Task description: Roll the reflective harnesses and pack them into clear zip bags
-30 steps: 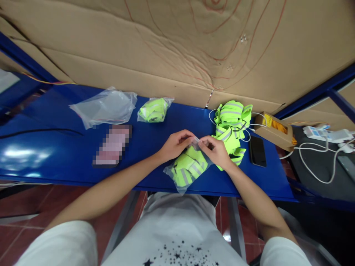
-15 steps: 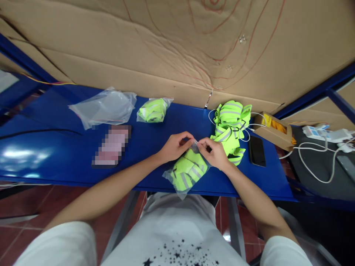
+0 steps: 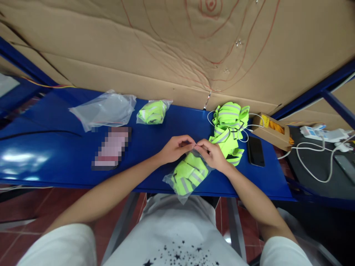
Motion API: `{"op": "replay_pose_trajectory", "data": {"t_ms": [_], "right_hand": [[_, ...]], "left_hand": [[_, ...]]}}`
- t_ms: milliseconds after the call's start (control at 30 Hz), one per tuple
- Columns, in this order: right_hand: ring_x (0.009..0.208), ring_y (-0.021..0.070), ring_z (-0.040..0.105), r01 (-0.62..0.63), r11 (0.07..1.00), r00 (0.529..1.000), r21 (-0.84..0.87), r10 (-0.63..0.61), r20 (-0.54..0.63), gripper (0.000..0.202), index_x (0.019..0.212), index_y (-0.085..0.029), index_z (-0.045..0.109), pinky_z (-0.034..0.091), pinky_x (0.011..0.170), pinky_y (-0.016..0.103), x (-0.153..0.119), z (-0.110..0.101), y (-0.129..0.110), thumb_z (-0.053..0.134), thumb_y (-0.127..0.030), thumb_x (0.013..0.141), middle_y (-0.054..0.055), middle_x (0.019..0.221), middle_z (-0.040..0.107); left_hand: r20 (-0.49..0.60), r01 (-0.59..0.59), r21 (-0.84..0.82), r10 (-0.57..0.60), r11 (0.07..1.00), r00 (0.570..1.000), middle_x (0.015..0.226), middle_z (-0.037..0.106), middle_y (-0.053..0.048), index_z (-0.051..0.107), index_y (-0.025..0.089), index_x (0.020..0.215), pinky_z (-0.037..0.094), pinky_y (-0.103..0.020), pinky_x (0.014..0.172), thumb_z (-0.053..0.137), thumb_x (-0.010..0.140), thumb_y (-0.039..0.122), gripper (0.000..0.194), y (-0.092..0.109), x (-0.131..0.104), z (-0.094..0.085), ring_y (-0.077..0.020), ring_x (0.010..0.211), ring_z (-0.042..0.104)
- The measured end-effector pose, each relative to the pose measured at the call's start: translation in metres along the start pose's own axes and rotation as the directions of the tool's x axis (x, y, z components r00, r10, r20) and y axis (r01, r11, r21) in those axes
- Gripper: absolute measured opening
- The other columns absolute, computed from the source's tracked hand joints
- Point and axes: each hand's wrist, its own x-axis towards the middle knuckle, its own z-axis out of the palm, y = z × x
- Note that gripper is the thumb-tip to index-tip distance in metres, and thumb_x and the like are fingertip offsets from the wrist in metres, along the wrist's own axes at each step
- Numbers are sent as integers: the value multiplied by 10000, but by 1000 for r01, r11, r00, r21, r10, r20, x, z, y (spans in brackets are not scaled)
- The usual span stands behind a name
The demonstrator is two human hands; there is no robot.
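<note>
A clear plastic bag with a folded neon-yellow reflective strap inside lies near the front edge of the blue table. My left hand pinches the bag's upper edge between thumb and fingers. Right beside it, my right hand pinches the same edge, and the fingertips of both hands nearly meet. Beyond my right hand sits a loose heap of neon-yellow reflective straps with grey stripes and dark buckles. Another filled bag rests farther back, left of centre.
Flat clear bags lie at the back left, with a blurred-out pinkish object in front of them. On the right are a black phone, an open cardboard box and white cables. A cardboard wall stands behind the blue table.
My hands have come slightly closer together along the bag's edge, both still pinching it. The bag stays in about the same place. The view has shifted a little.
</note>
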Motion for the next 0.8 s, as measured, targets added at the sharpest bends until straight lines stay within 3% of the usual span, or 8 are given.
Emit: {"op": "replay_pose_trajectory", "data": {"t_ms": [67,167,300,400,500,600,700,800], "right_hand": [[480,92,347,3,1000,999,1,-3,-42,281,956,-224,621,299,510,249,1,-1,0,553,-488,1025,-85,544,398],[497,99,369,-25,1000,981,7,26,-194,289,941,-220,625,330,533,257,3,-3,0,566,-492,1017,-76,552,417],[523,127,421,-62,997,894,35,71,-442,320,975,-225,644,360,534,280,5,-12,-1,583,-539,998,-52,587,454],[653,167,569,-39,999,800,4,33,-600,336,1064,-220,650,455,609,309,7,-23,-2,510,-525,1035,23,768,613],[802,194,632,-8,998,730,-59,-34,-682,326,1071,-209,647,506,719,331,9,-29,-1,486,-491,1052,71,917,666],[838,198,634,-2,994,753,-105,-68,-654,306,1045,-211,658,514,761,339,10,-27,1,493,-468,1053,69,924,677],[824,197,632,17,989,813,-149,-101,-574,294,1049,-220,658,519,774,352,10,-21,3,476,-450,1059,64,923,683],[820,198,624,57,977,841,-203,-157,-517,280,1045,-226,656,520,786,362,9,-18,4,465,-430,1063,67,930,678]], "left_hand": [[22,31,-70,-29,997,999,840,691,-46,710,159,976,492,-243,644,645,960,543,390,0,1,-2,-143,718,628],[155,56,-125,-36,991,987,1149,704,-101,623,204,1279,563,-315,840,705,916,549,507,0,1,-6,-214,1018,699],[285,27,28,-34,999,958,1352,626,-127,446,260,1468,541,-426,1027,901,745,434,872,3,-3,-9,-283,1248,637],[135,31,10,-32,999,990,1300,653,-127,428,248,1456,569,-416,994,889,762,428,852,1,1,-10,-283,1211,665],[-161,73,33,-67,997,985,1300,667,-148,376,218,1485,587,-423,974,849,795,494,882,-6,18,-20,-292,1182,687],[-352,63,351,69,934,933,1484,549,-230,388,134,1502,433,-523,1181,767,855,551,858,-9,45,-40,-360,1399,538],[-335,-29,653,323,757,885,1652,332,-260,374,83,1542,221,-542,1296,597,971,526,757,-2,63,-63,-371,1581,261],[-281,-42,785,415,618,865,1630,383,-224,404,107,1558,257,-519,1282,454,1035,421,612,9,62,-88,-337,1548,328]]}}
